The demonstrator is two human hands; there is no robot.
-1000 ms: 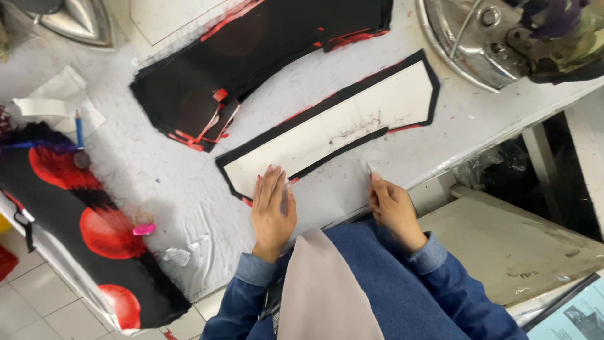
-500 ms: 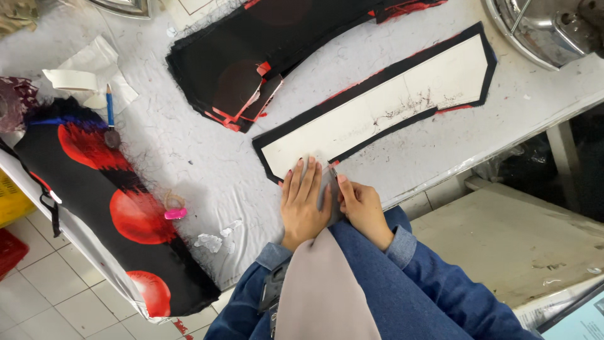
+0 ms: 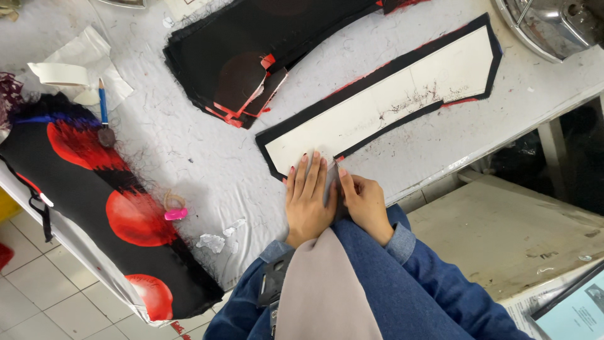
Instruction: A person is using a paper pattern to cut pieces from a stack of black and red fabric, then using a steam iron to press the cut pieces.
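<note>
A long black-edged fabric panel (image 3: pixel 384 104) with white lining is laid across a lint-strewn white counter (image 3: pixel 189 157), its near end pressed flat under the left hand (image 3: pixel 308 198), fingers extended, nothing grasped; the right hand (image 3: pixel 363 203) is loosely curled beside it. Cut black pieces (image 3: pixel 251 56) are stacked behind, above a tiled floor (image 3: pixel 44 296)

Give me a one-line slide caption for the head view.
Left hand and right hand press the near end of a black-edged white fabric panel on a lint-covered worktable.
</note>
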